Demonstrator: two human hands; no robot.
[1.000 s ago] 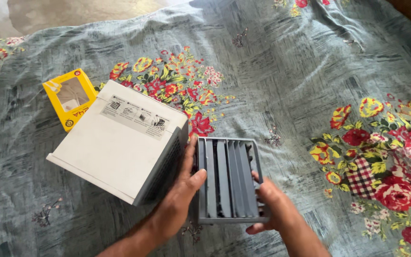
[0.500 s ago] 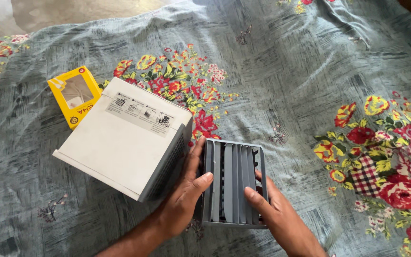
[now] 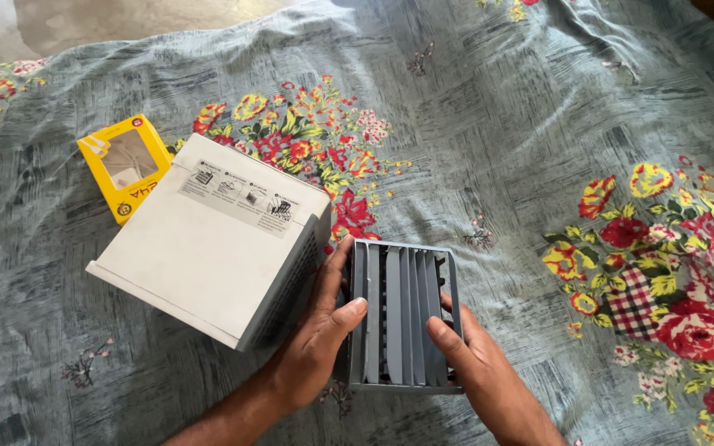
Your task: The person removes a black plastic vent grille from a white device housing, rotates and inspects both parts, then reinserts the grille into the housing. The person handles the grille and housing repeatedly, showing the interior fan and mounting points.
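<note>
A grey square louvred grille (image 3: 400, 314) with vertical slats lies on the flowered bedspread (image 3: 506, 124). My left hand (image 3: 320, 339) grips its left edge, thumb over the frame. My right hand (image 3: 477, 372) holds its right side, with the thumb pressed on the rightmost slats. A white box-shaped appliance (image 3: 212, 239) with a grey vented side stands tilted just left of the grille, touching my left hand.
A small yellow carton (image 3: 124, 167) with a clear window lies behind the white appliance at the left. The grey-green bedspread with red and yellow flowers covers the whole surface. A bare floor (image 3: 84, 21) shows at the top left.
My right hand has shifted from the grille's lower right corner up onto its slats, thumb on the louvres. The grille has moved slightly. My left hand keeps its grip.
</note>
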